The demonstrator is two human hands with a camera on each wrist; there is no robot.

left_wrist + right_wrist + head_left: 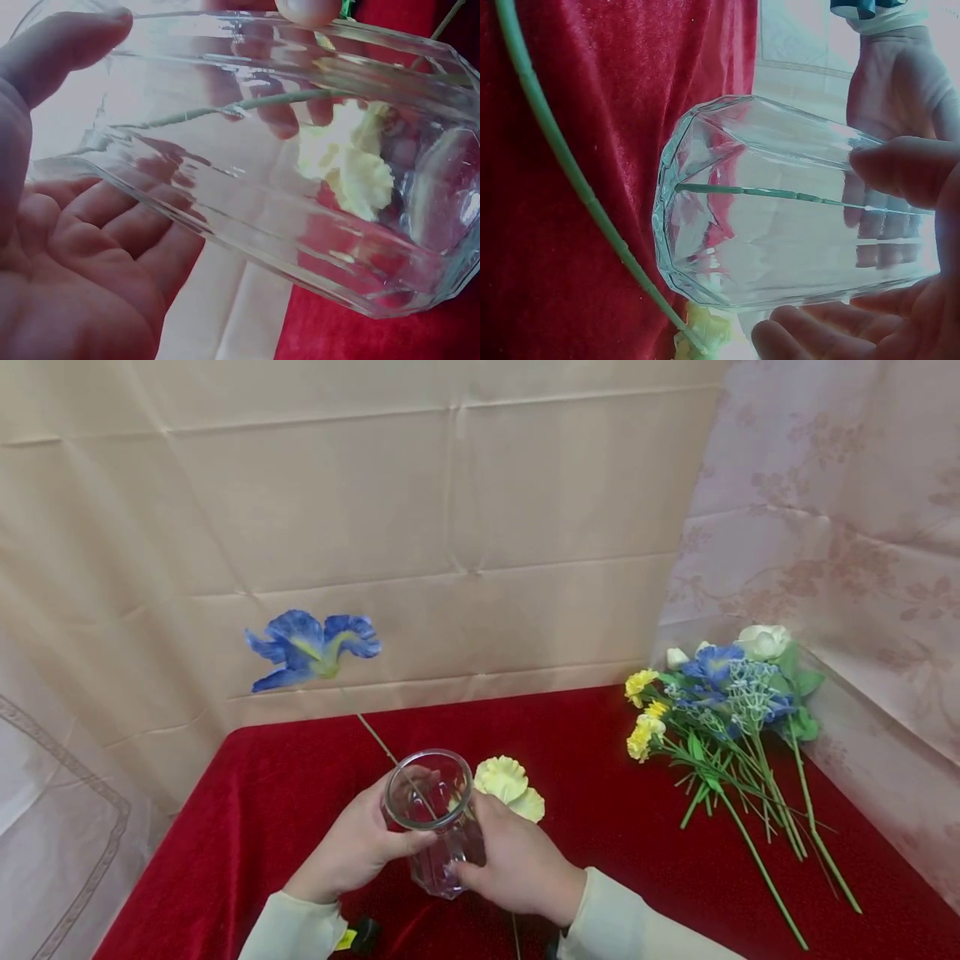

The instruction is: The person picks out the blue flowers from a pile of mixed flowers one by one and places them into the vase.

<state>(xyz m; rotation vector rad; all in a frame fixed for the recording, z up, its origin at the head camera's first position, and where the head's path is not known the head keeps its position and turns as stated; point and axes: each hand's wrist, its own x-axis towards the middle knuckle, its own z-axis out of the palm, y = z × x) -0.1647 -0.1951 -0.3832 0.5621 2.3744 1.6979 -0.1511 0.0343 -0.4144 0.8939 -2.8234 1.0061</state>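
Both hands hold a clear glass vase [442, 860] over the red cloth, its mouth tilted toward the head camera. My left hand [358, 842] grips it near the rim from the left, thumb in front and fingers behind. Lower down, my right hand [523, 858] holds the other side, its thumb on the glass. A blue iris [303, 647] leans out to the far left, and its green stem [769, 193] runs down inside to the vase's faceted bottom. Behind the right hand a pale yellow flower [504, 779] lies on the cloth, partly hidden; its stem [577, 180] passes below the vase.
On the right of the red-covered table [600, 727] lies a bunch of blue, white and yellow flowers [712, 685], long stems pointing toward me. A beige curtain [450, 527] hangs behind the table, and a patterned pink curtain [847, 527] closes off the right side.
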